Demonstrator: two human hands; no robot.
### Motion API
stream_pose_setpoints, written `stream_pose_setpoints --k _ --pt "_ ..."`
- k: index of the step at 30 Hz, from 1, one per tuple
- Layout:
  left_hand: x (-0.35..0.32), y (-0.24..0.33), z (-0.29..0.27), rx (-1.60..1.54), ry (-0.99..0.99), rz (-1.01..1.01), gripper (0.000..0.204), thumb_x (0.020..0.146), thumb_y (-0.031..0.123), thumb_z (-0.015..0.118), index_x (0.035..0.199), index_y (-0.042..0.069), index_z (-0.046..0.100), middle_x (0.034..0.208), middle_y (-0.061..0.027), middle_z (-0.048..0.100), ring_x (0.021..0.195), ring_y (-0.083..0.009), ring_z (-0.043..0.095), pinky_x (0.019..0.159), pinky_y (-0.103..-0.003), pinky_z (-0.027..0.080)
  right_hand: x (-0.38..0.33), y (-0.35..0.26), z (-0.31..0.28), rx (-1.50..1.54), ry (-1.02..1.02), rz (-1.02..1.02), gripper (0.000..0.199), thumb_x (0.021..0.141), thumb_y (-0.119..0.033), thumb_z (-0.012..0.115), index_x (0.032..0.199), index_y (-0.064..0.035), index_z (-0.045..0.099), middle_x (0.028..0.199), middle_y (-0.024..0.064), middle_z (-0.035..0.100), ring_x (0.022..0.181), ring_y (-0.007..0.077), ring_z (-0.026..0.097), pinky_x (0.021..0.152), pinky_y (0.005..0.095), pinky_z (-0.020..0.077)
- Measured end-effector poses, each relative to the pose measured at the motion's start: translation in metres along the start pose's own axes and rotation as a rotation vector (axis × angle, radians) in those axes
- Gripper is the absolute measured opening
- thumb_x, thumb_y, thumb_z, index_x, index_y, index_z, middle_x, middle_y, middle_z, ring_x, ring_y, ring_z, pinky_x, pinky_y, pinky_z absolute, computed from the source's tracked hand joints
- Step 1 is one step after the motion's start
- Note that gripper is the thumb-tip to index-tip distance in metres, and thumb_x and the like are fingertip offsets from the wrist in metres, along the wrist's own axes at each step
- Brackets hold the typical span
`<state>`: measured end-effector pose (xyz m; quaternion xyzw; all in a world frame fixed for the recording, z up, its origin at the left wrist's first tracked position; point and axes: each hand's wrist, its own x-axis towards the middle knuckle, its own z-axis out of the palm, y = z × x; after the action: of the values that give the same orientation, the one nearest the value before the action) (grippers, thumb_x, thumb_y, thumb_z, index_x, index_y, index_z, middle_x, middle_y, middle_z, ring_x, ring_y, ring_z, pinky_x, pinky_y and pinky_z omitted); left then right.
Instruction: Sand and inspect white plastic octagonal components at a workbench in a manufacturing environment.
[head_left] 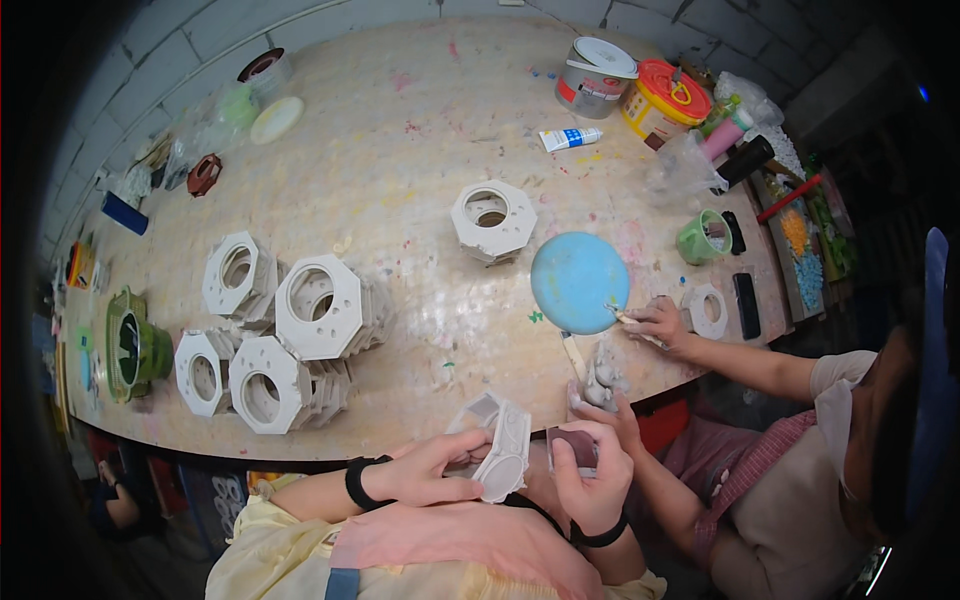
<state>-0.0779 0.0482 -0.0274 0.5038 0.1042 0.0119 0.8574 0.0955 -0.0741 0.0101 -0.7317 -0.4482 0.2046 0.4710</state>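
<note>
Room: tabletop (420, 180) edge just ahead of both hands.
Left hand (425, 470): grasping white plaster piece (500, 450).
Right hand (592, 475): clenched around brown sanding block (572, 447).

Your left hand (425, 470) holds a plain white plaster piece (497, 447); your right hand (590, 478) grips a maroon sanding pad (574, 448). The round plate (579, 281) beyond is light blue.

Wall: pale painted blocks (400, 12), behind table.
Table: long, paint-stained wooden top (400, 170).
Far right: dim, detail unclear.
</note>
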Motion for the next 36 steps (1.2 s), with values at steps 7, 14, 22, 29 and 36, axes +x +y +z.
stream_pose_setpoints --k 7,14,22,29,36 --pt "0.003 0.001 0.006 0.165 0.169 0.073 0.041 0.079 0.012 0.066 0.115 0.003 0.048 0.095 -0.0026 0.059 0.086 -0.0099 0.055 0.075 -0.025 0.045 -0.004 0.001 -0.002 0.174 -0.04 0.139 0.018 0.075 -0.006 0.065 0.089 0.0 0.057 0.072 0.0097 0.063 0.061 0.0143 0.061 0.055 0.024 0.0466" --pt "0.001 0.002 0.006 0.183 0.183 0.073 0.045 0.078 0.014 0.068 0.116 0.002 0.047 0.097 -0.0046 0.06 0.088 -0.0109 0.056 0.076 -0.026 0.045 -0.004 -0.002 0.001 0.169 -0.078 0.091 0.018 0.076 -0.006 0.065 0.09 -0.0004 0.056 0.072 0.0088 0.063 0.061 0.0133 0.061 0.055 0.0236 0.0468" --pt "0.001 0.006 0.011 0.226 0.23 0.047 0.056 0.075 0.022 0.072 0.119 0.0 0.046 0.104 -0.0126 0.056 0.096 -0.0199 0.055 0.081 -0.031 0.044 -0.004 -0.012 0.005 0.253 -0.134 0.11 0.019 0.076 -0.006 0.066 0.092 -0.0011 0.057 0.074 0.0089 0.064 0.063 0.014 0.062 0.056 0.024 0.0478" --pt "0.002 0.009 0.006 0.511 0.157 0.099 0.055 0.075 0.023 0.071 0.119 0.0 0.047 0.108 -0.015 0.053 0.1 -0.0242 0.052 0.084 -0.032 0.042 0.008 -0.015 0.014 0.091 -0.187 -0.064 0.023 0.075 -0.006 0.066 0.095 0.0003 0.055 0.074 0.012 0.064 0.063 0.0192 0.064 0.056 0.0259 0.0487" --pt "0.0 0.006 0.008 0.37 0.161 0.045 0.05 0.077 0.009 0.068 0.12 -0.001 0.044 0.104 -0.0076 0.057 0.092 -0.0162 0.056 0.082 -0.029 0.044 0.014 -0.011 0.011 0.031 0.113 -0.107 0.032 0.078 -0.003 0.061 0.107 0.0042 0.049 0.082 0.0153 0.062 0.068 0.0212 0.064 0.058 0.0271 0.0492"
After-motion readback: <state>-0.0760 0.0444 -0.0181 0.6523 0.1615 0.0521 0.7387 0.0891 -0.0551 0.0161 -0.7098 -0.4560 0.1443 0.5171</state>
